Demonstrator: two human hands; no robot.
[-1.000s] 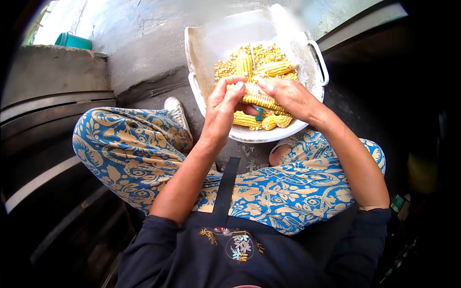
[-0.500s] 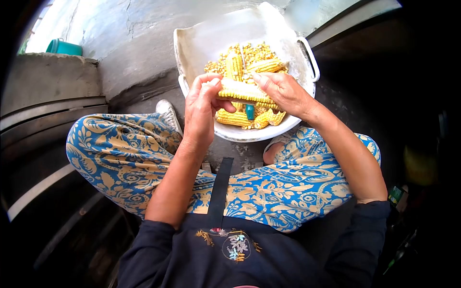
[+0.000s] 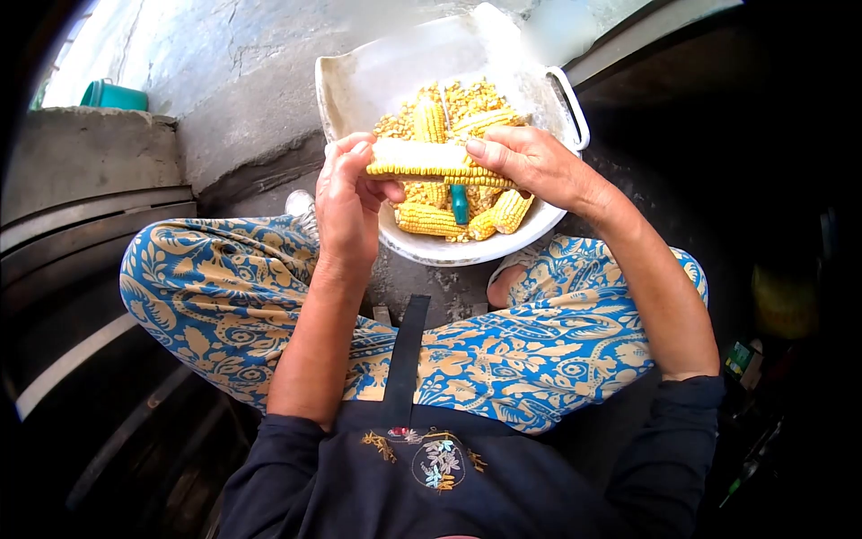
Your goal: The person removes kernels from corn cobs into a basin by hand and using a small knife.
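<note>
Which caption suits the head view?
Left hand and right hand hold a partly shelled corncob above a white tub of corn.

The left end of the held corn cob (image 3: 417, 160) is covered by the left hand (image 3: 348, 202); the right hand (image 3: 534, 166) obscures part of the opposite end. The cob's underside is not visible. The cob hides the upper end of the green handle (image 3: 460, 205); any attached part cannot be identified. Corn conceals the floor of the white basin (image 3: 395, 74). The left shoe (image 3: 303, 211) is partly hidden by the trousers (image 3: 215, 292). The bottom edge cuts off the dark shirt (image 3: 359, 485). A yellowish object (image 3: 786, 301), right, is too dark and blurred to identify.
</note>
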